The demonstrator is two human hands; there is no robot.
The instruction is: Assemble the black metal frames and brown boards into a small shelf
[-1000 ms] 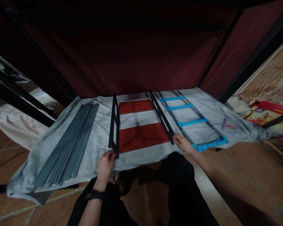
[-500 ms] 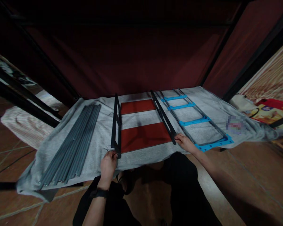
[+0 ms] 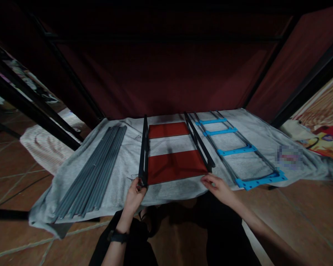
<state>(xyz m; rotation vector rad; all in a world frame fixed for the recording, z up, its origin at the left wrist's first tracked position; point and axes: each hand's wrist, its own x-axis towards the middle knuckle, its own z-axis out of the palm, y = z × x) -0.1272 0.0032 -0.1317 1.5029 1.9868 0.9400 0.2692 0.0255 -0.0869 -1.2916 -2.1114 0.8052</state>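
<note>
Two orange-red boards, a far one (image 3: 168, 130) and a near one (image 3: 177, 166), lie crosswise between a left black side frame (image 3: 143, 147) and a right black side frame (image 3: 199, 144). At the near end of the left side frame, my left hand (image 3: 135, 194) has its thumb and fingers closed around the black bar. A thin metal piece (image 3: 134, 176) lies beside those fingers. My right hand (image 3: 218, 187) is in front of the near board's right corner, apart from the right side frame. Its fingers are curled together; anything between them is hidden.
Grey tubes (image 3: 96, 171) lie in a bundle to the left on the grey cloth (image 3: 119, 184). On the right is a ladder-like rack (image 3: 237, 150) of grey rods with blue crosspieces. Black posts and a dark red panel (image 3: 166, 77) stand behind.
My right hand has come off the right side frame's near end and moved toward me, by the near board's corner. My left hand stays at the left frame. The view has shifted slightly.
</note>
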